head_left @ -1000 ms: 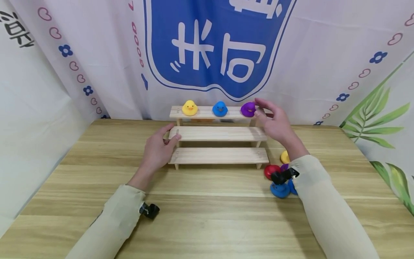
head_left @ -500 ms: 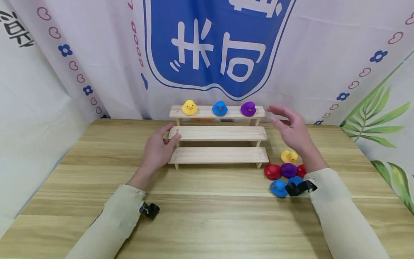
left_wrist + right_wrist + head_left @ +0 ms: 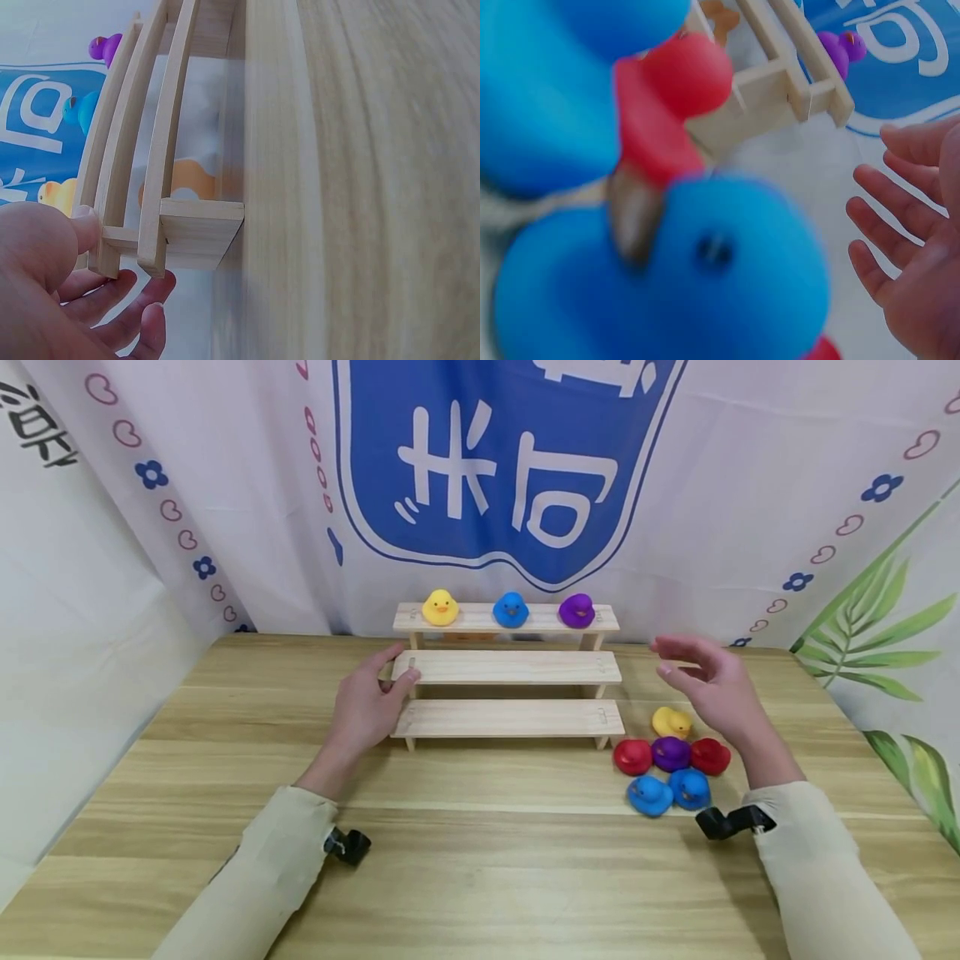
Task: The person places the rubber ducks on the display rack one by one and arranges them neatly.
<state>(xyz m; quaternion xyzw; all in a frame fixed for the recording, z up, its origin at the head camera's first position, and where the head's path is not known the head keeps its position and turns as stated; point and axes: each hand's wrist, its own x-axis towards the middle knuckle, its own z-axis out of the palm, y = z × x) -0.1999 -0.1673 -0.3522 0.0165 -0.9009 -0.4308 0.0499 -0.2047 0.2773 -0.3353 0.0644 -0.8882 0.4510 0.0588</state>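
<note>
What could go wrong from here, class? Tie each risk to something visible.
The left hand grips the three-tiered pale wooden stand; a jolt might tip the round purple toy duck off its top tier. The right hand, hovering near the round yellow toy duck on the wood-grain table, could bump it out of place if lowered carelessly.

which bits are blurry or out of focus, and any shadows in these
Right wrist view: the lower blue duck, close to the lens, is heavily blurred, the purple duck less so; head view: fairly sharp, with a soft shadow on the table beside the right sleeve; left wrist view: stand edges clear, table grain soft.
</note>
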